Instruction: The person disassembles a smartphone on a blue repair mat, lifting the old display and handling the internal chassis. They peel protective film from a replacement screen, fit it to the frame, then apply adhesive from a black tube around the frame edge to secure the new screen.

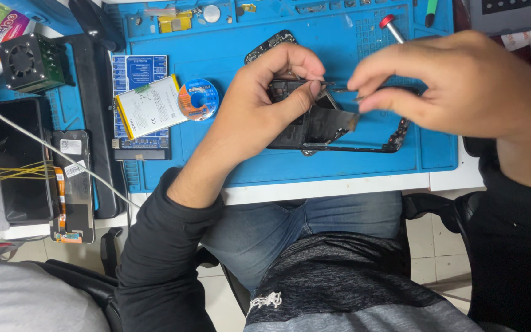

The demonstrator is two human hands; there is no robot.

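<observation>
Opened phone [339, 132] lies flat on the blue mat [228, 160] at the counter's front edge, steady for both hands. Left hand [265, 101] pinches thin tweezers [314, 83] over it; right hand [456, 83] pinches a small part, too blurred to identify. White, yellow-edged battery [150, 106] rests tilted on a blue card [139, 71], beside a blue reel [199, 98].

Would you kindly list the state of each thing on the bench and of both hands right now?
Phone: back off, insides showing, flat on the blue mat.
Tweezers: pinched in the left hand, tips over the phone.
Right hand: fingertips pinched on a thin tool above the phone.
Battery: out, lying loose on the mat.
Wire spool: lying flat.
Fan: cannot tell if it is running.
</observation>
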